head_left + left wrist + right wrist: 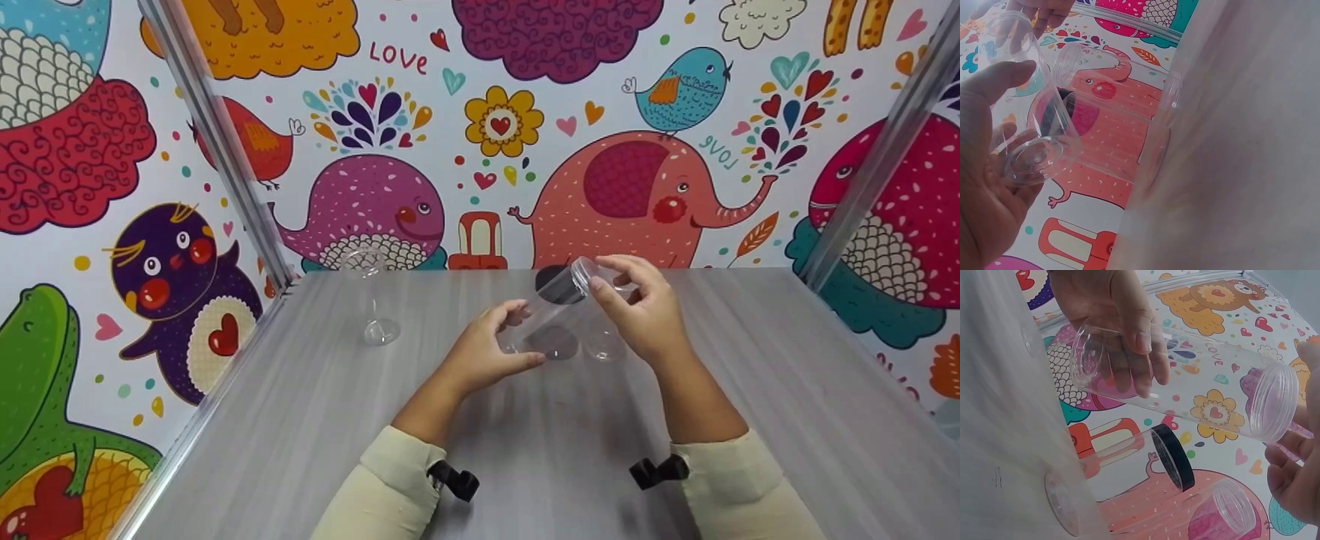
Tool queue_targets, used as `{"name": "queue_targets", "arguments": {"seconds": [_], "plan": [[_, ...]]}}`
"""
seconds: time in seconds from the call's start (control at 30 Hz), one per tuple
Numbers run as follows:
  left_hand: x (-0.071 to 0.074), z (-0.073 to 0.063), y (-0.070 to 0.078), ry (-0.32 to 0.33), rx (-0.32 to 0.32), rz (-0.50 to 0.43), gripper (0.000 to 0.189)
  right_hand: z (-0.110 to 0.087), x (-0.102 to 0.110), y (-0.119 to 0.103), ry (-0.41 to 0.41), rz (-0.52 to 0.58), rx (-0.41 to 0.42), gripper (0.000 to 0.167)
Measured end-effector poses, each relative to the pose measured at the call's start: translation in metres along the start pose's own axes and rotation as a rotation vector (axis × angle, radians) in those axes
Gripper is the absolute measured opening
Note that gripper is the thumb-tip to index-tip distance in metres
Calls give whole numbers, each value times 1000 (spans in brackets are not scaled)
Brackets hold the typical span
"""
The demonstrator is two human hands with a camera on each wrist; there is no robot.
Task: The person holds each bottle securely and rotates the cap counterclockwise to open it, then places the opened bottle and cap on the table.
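A clear plastic jar [536,319] is held tilted above the table between both hands. My left hand [484,349] grips its lower end, thumb on one side and fingers round the other, as the right wrist view also shows. At the raised end, my right hand [649,315] holds the clear ribbed lid [1275,402] between thumb and fingers. Close behind stands a jar with a black lid [1174,458], partly covered by the held jar in the head view. Beside that one is another clear jar [1117,107], upright on the table.
Farther left on the grey table [300,420] stands one more clear jar [382,331]. A wall printed with cartoon animals [495,120] rises behind the table's back edge. Metal posts [225,142] frame the corners.
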State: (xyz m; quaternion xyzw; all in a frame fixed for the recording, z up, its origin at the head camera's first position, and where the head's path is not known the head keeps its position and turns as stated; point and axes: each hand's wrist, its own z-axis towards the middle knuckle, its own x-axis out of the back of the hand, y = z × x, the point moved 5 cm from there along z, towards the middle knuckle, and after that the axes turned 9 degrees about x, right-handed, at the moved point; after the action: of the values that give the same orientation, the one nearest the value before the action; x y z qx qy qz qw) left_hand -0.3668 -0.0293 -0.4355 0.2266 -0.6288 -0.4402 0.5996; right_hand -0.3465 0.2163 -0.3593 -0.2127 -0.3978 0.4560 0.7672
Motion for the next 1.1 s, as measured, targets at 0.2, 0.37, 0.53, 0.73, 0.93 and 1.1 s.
{"name": "queue_targets", "arguments": {"seconds": [0.2,0.37,0.53,0.73,0.93,1.1], "plan": [[0,0,1,1,-13,-2,88,-1,-2,2,-30,-32,-36,47],[-1,-1,2,-3,-16,-18,87,-1,-3,0,-22,-5,-2,41],[-2,0,1,-2,-8,-14,89,-1,-2,-2,-23,45,24,36],[-2,2,2,-3,-22,-12,89,-3,-2,-3,-37,97,57,37],[-1,1,3,-6,-27,-17,89,-4,-2,-5,-34,141,77,42],[0,0,3,-4,-26,-10,87,-4,-3,-9,-40,148,84,43]]}}
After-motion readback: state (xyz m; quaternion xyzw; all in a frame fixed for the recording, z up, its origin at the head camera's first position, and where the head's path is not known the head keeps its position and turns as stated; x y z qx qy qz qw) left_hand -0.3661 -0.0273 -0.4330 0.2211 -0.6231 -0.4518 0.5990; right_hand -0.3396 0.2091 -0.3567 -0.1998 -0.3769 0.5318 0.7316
